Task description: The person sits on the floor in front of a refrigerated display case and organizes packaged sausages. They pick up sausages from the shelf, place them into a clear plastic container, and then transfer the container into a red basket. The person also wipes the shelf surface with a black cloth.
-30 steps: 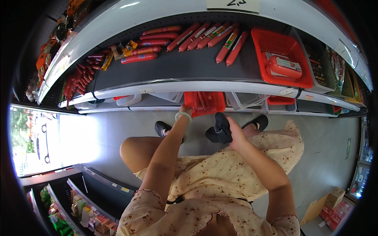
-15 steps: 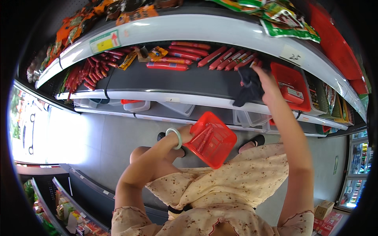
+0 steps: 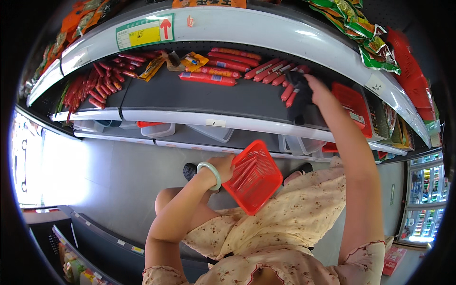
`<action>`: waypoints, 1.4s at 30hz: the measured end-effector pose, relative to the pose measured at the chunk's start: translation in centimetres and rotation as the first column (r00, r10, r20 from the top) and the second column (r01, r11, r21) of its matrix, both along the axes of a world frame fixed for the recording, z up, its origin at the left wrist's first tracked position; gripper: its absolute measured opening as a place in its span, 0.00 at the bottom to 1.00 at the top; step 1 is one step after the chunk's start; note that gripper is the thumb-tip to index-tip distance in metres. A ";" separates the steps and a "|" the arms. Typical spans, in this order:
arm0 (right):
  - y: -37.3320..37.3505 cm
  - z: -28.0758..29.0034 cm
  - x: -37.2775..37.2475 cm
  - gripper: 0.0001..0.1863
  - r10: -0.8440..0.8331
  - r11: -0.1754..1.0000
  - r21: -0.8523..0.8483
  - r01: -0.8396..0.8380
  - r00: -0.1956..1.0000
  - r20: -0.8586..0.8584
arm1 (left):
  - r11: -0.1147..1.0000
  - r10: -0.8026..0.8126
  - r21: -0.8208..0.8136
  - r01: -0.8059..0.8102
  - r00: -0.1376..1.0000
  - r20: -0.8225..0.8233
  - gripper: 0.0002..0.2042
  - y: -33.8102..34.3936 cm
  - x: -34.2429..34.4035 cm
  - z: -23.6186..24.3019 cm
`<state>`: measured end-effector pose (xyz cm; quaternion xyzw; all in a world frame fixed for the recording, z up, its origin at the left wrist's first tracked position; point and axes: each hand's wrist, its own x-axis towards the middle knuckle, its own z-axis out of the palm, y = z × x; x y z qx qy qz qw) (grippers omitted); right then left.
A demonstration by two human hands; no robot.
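Note:
My left hand (image 3: 221, 167), with a pale green bangle on its wrist, grips the side of a red plastic basket (image 3: 269, 176). Several thin red-wrapped sausages (image 3: 243, 174) lie inside it. Over the shelf, my right hand (image 3: 319, 90) is closed on a black cloth (image 3: 298, 107). The cloth hangs beside a slanted row of red sausages (image 3: 266, 72) and partly covers those at its right end. Two sausages (image 3: 288, 95) by the cloth lie nearer the shelf's front edge than the others.
Larger red sausages (image 3: 207, 78) and a heap of small ones (image 3: 92, 90) lie further left on the dark shelf (image 3: 180, 102). A red tray (image 3: 349, 102) stands right of my hand. The white upper shelf edge (image 3: 266, 24) runs above. Clear bins (image 3: 304, 145) sit below.
My right hand and the cloth have shifted slightly up against the row's right end. Two sausages there now lie further forward. The basket has moved slightly left and down in view.

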<state>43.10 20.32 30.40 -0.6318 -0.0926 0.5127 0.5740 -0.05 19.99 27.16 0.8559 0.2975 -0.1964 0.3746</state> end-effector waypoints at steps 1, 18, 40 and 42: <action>1.3 0.0 -2.3 0.15 -0.083 0.996 -0.016 0.086 0.985 0.149 | 1.000 0.000 0.013 0.000 1.000 0.004 0.18 -0.2 -0.3 -0.2; -1.0 7.2 -2.0 0.23 0.318 0.923 -0.285 0.260 -0.092 0.944 | 0.999 -0.008 0.051 0.009 1.000 -0.017 0.15 0.1 -0.8 0.6; -9.6 1.8 -7.2 0.26 0.624 0.766 -0.573 0.290 -0.125 0.771 | 0.986 -0.168 0.027 0.167 0.985 0.046 0.17 4.7 -4.2 1.8; -9.5 2.5 -10.6 0.23 0.596 0.783 -0.552 0.286 -0.092 0.798 | 0.983 -0.177 -0.049 0.175 0.984 -0.035 0.17 5.0 -4.7 3.7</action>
